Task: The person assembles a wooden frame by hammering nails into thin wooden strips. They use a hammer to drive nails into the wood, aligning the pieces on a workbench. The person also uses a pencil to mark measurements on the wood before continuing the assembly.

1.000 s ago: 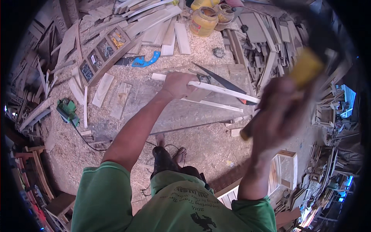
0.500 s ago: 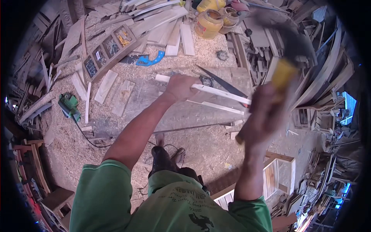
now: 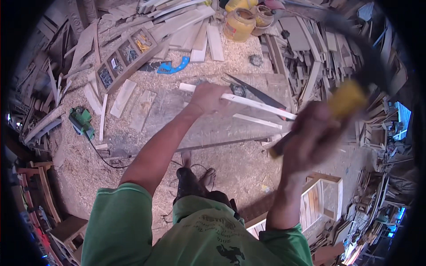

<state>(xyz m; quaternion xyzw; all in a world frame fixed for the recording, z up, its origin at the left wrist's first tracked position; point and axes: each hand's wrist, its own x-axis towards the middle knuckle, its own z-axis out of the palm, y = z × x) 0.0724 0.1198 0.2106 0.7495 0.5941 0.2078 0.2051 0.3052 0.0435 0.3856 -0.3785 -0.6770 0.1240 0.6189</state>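
My left hand (image 3: 208, 98) is wrapped round a long, narrow pale wood strip (image 3: 257, 106), holding it over the worn wooden board (image 3: 186, 131). My right hand (image 3: 313, 135) grips a hammer (image 3: 348, 97) with a yellow and dark handle, raised right of the strip. Its dark head is smeared by motion. The strip's right end reaches close to my right hand. Beneath it, a second thin strip (image 3: 257, 121) lies on the board. Behind the strip lies a handsaw (image 3: 257, 93), its dark blade slanting across the board beside a small round dark object (image 3: 238, 90).
Left of the board are a divided wooden box (image 3: 122, 60) of nails and screws and a green corded power tool (image 3: 81, 122). A blue-handled saw (image 3: 175, 66) and yellow tubs (image 3: 239, 25) lie beyond. A wooden frame (image 3: 319, 199) stands lower right. Scrap wood surrounds the place.
My right hand has swung the hammer to the right, away from the strip. My left hand stays almost in place, still holding the strip.
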